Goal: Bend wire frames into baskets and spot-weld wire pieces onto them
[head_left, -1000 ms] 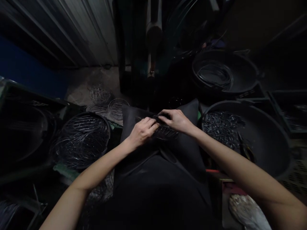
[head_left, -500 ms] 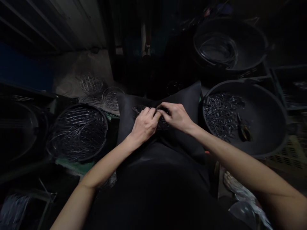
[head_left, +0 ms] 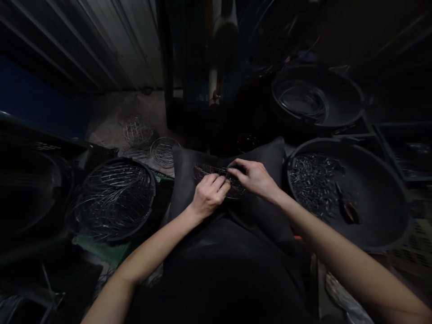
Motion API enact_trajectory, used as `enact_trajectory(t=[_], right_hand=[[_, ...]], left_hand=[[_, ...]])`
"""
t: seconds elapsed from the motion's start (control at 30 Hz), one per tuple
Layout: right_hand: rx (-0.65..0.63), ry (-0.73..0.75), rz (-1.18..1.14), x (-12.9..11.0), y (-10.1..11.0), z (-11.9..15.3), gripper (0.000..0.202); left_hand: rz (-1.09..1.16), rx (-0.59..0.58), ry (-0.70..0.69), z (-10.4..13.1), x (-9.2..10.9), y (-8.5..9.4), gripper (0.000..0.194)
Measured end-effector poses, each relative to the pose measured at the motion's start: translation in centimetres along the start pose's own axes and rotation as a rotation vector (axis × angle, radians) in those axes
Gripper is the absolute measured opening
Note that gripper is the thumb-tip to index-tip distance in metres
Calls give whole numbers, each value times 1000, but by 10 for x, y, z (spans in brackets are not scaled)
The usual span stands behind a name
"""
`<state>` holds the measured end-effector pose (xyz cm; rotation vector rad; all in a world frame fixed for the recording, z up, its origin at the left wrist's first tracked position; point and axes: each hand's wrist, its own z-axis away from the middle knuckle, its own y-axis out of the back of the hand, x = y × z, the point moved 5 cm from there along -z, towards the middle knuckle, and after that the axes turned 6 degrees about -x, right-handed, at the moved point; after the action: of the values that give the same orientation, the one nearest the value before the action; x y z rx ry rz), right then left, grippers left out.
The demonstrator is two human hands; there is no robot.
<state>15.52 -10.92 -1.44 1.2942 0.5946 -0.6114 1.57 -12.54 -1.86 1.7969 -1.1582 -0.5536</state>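
Together, two bare hands grip a wire rack (head_left: 211, 168) over the dark cloth (head_left: 185, 166) on the person's lap.

The left hand (head_left: 209, 194) is mostly closed, fingers curled on the rack's near side; the right hand (head_left: 254, 177) pinches its upper edge between thumb and fingers. To the left sits a tub of wire racks (head_left: 116, 198); to the right, a wide basin (head_left: 378, 198) holds small metal pieces (head_left: 313, 180) and pliers (head_left: 349, 209).
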Motion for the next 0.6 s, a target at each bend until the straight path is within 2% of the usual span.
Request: enact_trajectory(t=[0.17, 0.33, 0.6], right_hand=[[-15, -16, 27, -1, 0, -1, 10], [-45, 12, 29, 1, -6, 3, 11], [126, 25, 119, 5, -12, 7, 15]], left_hand=[[-42, -4, -4, -4, 6, 0, 17], [-76, -173, 40, -7, 15, -8, 23], [-112, -367, 104, -23, 16, -17, 25]])
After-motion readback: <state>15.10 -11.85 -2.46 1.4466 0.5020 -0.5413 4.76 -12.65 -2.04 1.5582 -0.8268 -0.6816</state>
